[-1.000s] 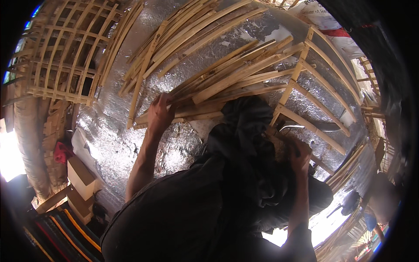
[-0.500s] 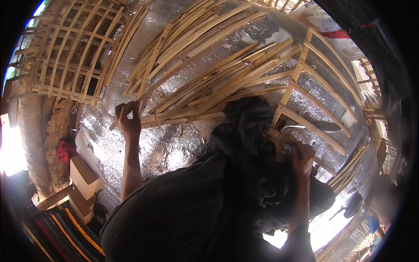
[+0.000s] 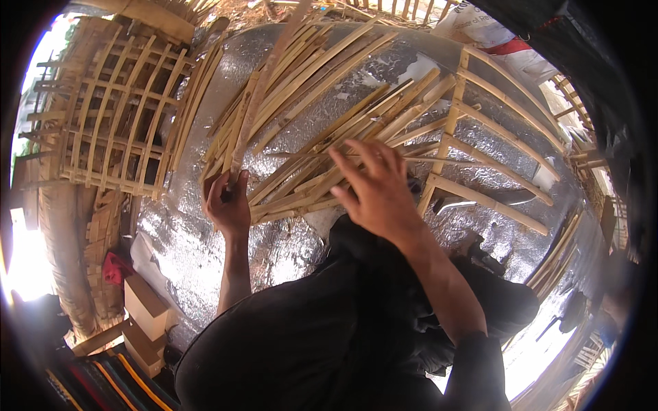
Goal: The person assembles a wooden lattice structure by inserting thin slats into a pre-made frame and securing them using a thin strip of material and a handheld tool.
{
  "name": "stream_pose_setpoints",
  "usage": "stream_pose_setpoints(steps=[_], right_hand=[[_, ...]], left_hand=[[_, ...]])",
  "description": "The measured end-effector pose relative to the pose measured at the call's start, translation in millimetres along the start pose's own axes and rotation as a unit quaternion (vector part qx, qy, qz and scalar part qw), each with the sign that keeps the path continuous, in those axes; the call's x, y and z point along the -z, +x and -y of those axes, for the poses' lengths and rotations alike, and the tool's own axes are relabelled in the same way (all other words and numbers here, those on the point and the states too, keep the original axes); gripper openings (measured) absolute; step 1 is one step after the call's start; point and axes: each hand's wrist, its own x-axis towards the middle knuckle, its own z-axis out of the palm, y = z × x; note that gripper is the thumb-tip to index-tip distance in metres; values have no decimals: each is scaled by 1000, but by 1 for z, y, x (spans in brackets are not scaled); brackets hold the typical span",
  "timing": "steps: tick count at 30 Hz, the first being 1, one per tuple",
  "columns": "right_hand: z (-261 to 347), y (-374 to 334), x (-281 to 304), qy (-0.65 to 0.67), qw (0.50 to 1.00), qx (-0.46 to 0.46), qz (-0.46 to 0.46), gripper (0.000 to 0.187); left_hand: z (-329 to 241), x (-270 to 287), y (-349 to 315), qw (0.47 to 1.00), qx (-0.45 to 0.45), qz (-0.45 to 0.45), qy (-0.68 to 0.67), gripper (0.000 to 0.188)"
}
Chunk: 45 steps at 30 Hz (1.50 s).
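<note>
My left hand [image 3: 229, 204] is closed round the lower end of a long bamboo strip [image 3: 264, 79], which slants up and away past the far edge of the silvery sheet. Fingers spread, my right hand [image 3: 380, 188] is over a pile of split bamboo strips [image 3: 391, 113]. A thin strip [image 3: 301, 155] passes behind its fingers; whether they touch it I cannot tell. To the right lies a bamboo frame [image 3: 449, 127], one crosspiece with several slats fanning off it. A curved dark blade [image 3: 490, 199] rests between its nearest slats.
The shiny silver sheet [image 3: 178, 253] covers the ground. A woven bamboo lattice [image 3: 113, 116] leans at the far left. Cardboard pieces [image 3: 145, 308] and a red cloth [image 3: 115, 268] lie at the left. A white sack [image 3: 473, 27] sits at the far right. More strips [image 3: 555, 253] lie at the right.
My right hand has come up and left from near my right knee to the bamboo pile, its fingers opening out. My left hand has moved slightly right, with a long strip now raised in it.
</note>
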Motion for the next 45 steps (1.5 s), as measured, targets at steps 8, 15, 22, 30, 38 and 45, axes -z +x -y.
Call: stream_pose_setpoints(steps=[8,15,22,30,38,45], right_hand=[[-6,-74,68,167,958,-196,-123,47],[-24,-100,179,494,749,-197,-396,24],[-60,-94,319,206,914,-205,-283,29],[-155,-222,159,-18,967,-216,133,23],[-153,-261,115,-8,954,-283,100,21],[-157,-264,106,-37,971,-236,30,24]], left_hand=[[-106,-41,-32,965,-88,182,-166,25],[-236,-87,-77,790,-224,391,-414,33],[-208,-148,-104,725,153,543,-395,22],[-168,-154,-114,747,136,601,-250,36],[-180,-192,-92,651,124,741,-112,47],[-163,-197,-100,698,83,686,-185,49]])
